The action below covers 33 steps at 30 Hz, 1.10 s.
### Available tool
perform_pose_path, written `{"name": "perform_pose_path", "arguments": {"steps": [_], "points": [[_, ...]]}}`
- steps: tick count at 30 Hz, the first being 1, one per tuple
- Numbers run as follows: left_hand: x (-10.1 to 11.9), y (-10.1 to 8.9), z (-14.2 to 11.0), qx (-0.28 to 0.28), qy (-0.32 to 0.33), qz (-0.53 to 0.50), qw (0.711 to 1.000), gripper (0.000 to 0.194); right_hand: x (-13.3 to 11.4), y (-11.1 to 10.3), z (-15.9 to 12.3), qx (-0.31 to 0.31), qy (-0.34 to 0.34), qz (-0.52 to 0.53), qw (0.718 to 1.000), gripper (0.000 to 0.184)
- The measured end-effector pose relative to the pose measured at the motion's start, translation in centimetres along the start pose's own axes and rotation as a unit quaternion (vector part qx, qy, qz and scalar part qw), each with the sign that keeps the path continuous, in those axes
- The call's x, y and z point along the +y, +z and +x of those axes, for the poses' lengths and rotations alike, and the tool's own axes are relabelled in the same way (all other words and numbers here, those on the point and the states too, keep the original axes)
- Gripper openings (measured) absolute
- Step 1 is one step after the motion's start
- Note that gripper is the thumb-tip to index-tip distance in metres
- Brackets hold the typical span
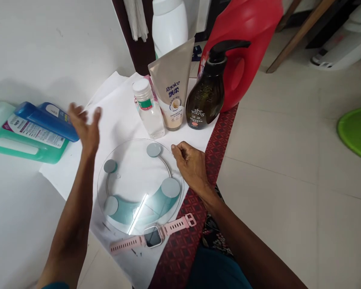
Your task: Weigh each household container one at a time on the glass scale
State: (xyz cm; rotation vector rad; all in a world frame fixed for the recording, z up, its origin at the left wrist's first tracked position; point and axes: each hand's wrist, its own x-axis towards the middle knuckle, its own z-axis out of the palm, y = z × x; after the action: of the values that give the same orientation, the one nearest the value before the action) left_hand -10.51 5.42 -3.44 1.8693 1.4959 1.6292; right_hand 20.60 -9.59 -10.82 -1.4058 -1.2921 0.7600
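My left hand (86, 126) is raised with its fingers spread and nothing in it, next to a blue bottle (45, 119) at the left. My right hand (191, 163) is curled into a loose fist at the right rim of a round glass bathroom scale (132, 172); nothing shows in its fingers. A pink-strapped smartwatch (153, 237) lies along the scale's near edge. Beyond the scale stand a clear bottle with a white cap (150, 112), a Rejoice tube (173, 88) and a dark pump bottle (205, 94).
A green jug (27, 144) sits at the left by the white wall. Behind the tube are a large white bottle (170, 28) and a red detergent jug (243, 36). White paper (78, 160) covers the red-patterned table cloth (180, 249). A green round object (356, 132) is at far right.
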Motion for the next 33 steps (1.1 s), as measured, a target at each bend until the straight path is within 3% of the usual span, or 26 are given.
{"name": "perform_pose_path", "arguments": {"steps": [3,6,10,14,18,21,24,28,33], "points": [[4.2,5.6,-2.8,-0.119,0.037,-0.04,0.991,0.111,0.1,0.1,0.0,0.004,-0.009,-0.003,1.0,0.04],[6.5,9.9,-4.0,-0.204,0.035,-0.072,0.976,0.093,0.2,0.2,0.1,0.009,-0.014,-0.002,1.0,0.039],[7.1,11.5,-4.2,-0.175,0.004,-0.071,0.982,0.08,0.2,0.3,0.2,-0.003,-0.011,-0.001,1.0,0.037],[8.1,9.4,-4.3,-0.1,-0.009,-0.075,0.992,0.078,0.1,0.3,0.3,-0.002,-0.009,-0.001,1.0,0.037],[10.4,4.0,-4.4,-0.009,0.03,-0.056,0.998,0.074,0.1,0.3,0.3,-0.009,-0.01,-0.009,1.0,0.036],[12.4,-0.8,-5.8,-0.009,0.055,0.003,0.998,0.068,0.1,0.4,0.4,-0.007,-0.015,-0.013,1.0,0.035],[13.8,-4.1,-9.3,-0.046,0.012,0.039,0.998,0.059,0.3,0.4,0.3,-0.003,-0.016,-0.018,1.0,0.035],[14.5,-5.0,-14.6,-0.077,-0.082,0.016,0.994,0.06,0.4,0.4,0.2,-0.002,-0.021,-0.028,0.999,0.035],[14.1,-4.2,-16.9,-0.088,-0.068,0.026,0.993,0.065,0.4,0.4,-0.1,0.007,-0.033,-0.047,0.998,0.035]]}}
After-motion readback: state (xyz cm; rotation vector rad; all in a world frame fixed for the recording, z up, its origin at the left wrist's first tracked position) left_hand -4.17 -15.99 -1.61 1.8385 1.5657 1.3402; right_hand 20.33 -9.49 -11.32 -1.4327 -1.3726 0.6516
